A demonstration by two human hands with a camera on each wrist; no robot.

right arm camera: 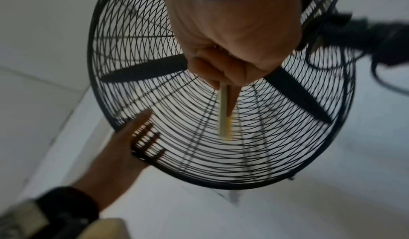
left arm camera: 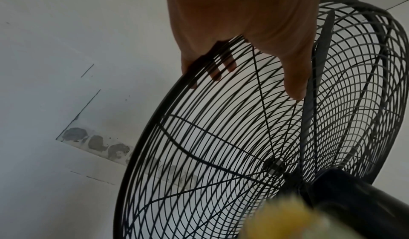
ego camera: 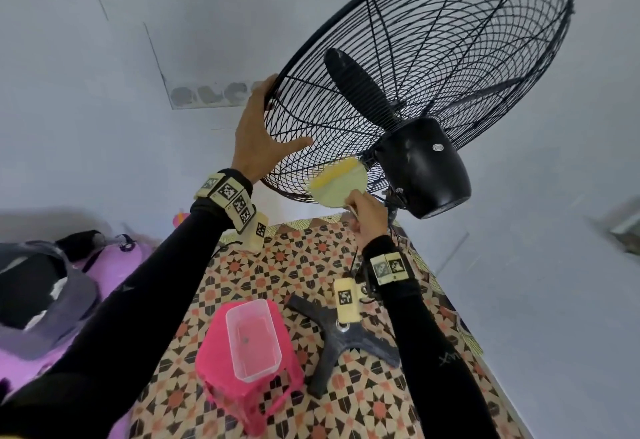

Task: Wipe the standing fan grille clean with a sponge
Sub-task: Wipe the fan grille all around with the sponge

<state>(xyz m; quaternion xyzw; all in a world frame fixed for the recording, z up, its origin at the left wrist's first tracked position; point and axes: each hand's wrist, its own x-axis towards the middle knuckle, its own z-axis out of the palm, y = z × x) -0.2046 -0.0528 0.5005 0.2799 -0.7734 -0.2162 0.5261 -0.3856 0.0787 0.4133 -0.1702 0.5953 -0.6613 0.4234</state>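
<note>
The black wire fan grille tilts up at the upper right, with dark blades and the motor housing behind it. My left hand grips the grille's left rim, thumb on the near side, fingers curled round behind the wires. My right hand pinches a flat pale-yellow sponge with a brighter yellow strip, held against the grille's lower part beside the motor housing. The right wrist view shows the sponge edge-on between thumb and fingers. It is a yellow blur in the left wrist view.
A clear plastic tub sits on a pink stool below my arms. The fan's dark cross-shaped base stands on a patterned floor mat. Purple and grey items lie at left. White walls surround the fan.
</note>
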